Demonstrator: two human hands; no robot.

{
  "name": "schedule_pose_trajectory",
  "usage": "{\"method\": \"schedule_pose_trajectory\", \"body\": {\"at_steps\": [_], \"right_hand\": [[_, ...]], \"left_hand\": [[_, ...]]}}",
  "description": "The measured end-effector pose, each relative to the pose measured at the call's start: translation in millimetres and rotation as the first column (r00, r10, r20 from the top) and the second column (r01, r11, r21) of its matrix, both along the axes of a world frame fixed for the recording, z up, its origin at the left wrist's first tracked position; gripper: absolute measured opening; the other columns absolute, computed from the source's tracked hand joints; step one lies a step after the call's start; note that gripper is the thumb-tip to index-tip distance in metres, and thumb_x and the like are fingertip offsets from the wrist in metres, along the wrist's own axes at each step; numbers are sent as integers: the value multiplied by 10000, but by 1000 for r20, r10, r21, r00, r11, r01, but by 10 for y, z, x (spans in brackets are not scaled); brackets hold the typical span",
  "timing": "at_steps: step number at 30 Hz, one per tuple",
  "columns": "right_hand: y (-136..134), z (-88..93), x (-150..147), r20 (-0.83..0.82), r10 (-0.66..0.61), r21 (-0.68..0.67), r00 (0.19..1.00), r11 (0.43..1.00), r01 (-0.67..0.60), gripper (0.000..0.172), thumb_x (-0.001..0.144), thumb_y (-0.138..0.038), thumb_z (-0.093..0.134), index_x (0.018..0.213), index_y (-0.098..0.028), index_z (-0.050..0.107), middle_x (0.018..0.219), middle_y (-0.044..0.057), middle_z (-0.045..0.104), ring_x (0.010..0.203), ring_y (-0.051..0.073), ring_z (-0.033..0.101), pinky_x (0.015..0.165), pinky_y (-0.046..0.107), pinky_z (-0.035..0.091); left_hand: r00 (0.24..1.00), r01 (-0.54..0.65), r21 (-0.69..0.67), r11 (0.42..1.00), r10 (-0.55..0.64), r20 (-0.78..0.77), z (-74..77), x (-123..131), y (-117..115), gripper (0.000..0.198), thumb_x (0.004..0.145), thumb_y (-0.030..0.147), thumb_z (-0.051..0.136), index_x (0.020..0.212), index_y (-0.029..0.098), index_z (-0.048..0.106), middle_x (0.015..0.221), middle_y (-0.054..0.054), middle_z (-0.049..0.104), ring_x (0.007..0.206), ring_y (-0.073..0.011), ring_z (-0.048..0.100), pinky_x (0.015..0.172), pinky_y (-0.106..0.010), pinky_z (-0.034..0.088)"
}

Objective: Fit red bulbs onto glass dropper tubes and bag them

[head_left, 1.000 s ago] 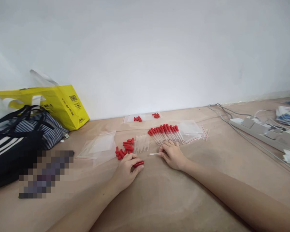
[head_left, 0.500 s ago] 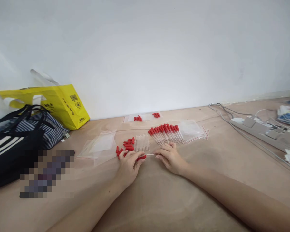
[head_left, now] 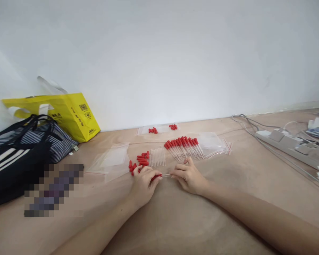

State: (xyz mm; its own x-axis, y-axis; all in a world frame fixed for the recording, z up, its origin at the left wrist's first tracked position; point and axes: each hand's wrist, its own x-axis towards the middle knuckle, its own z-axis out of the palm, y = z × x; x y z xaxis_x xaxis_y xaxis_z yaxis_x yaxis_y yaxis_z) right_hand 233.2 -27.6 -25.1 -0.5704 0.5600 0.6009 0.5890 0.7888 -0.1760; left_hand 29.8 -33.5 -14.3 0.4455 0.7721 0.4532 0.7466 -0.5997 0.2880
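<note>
Between the thumb and fingers of my left hand [head_left: 145, 185] is a red rubber dropper bulb [head_left: 156, 176], partly covered by the fingers. My right hand [head_left: 189, 177] pinches a thin clear dropper tube [head_left: 166, 175], whose left end meets the bulb. The two hands face each other just above the table. Loose red bulbs [head_left: 143, 160] lie beyond my left hand. Beside them is a row of bare clear tubes [head_left: 157, 157]. Several droppers with red bulbs fitted [head_left: 184, 147] lie side by side beyond my right hand.
Clear zip bags lie at left [head_left: 114, 157] and right [head_left: 211, 141]. At the back, another bag [head_left: 141, 130] has red bulbs and tubes on it. A yellow bag [head_left: 77, 117] and a black bag [head_left: 18, 170] stand left. A power strip [head_left: 289, 143] with cables is at right.
The hands have moved slightly nearer to me, and the tube tilts a little more. Less of the red bulb shows past my left fingers. The whole view has shifted slightly.
</note>
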Motion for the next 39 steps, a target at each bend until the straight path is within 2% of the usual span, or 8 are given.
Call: {"method": "schedule_pose_trajectory", "body": {"at_steps": [6, 15, 29, 39], "right_hand": [[14, 7, -14, 49, -18, 18, 999, 1000, 17, 221, 839, -189, 397, 782, -179, 610, 682, 4, 560, 576, 95, 394, 661, 302, 188], [-35, 16, -58, 38, -43, -118, 998, 992, 47, 242, 851, -207, 384, 748, -177, 601, 671, -3, 569, 596, 95, 428, 659, 292, 198], [-62, 23, -105, 1, 18, -112, 1000, 994, -18, 290, 871, -235, 332, 746, -173, 587, 655, 5, 563, 590, 104, 433, 660, 293, 203], [-67, 24, -149, -39, 4, -207, 999, 978, -12, 221, 855, -208, 384, 763, -176, 583, 680, -5, 594, 594, 96, 470, 655, 272, 226]], "left_hand": [[998, 51, 70, 996, -49, -29, 38, 9, -39, 119, 806, 238, 476, 765, 212, 584, 665, 27, 617, 739, -158, 541, 877, -443, 182], [997, 73, 128, 989, -71, -20, 60, 31, -78, 124, 804, 245, 479, 739, 208, 578, 664, 25, 630, 710, -145, 547, 914, -441, 166], [989, 140, 115, 983, -143, 21, 73, 45, -99, 115, 790, 256, 512, 699, 208, 564, 656, 43, 638, 718, -142, 550, 915, -423, 164], [993, 107, 115, 987, -111, 25, 50, 65, -66, 141, 788, 269, 510, 672, 206, 562, 645, 39, 633, 694, -138, 549, 897, -419, 187]]}}
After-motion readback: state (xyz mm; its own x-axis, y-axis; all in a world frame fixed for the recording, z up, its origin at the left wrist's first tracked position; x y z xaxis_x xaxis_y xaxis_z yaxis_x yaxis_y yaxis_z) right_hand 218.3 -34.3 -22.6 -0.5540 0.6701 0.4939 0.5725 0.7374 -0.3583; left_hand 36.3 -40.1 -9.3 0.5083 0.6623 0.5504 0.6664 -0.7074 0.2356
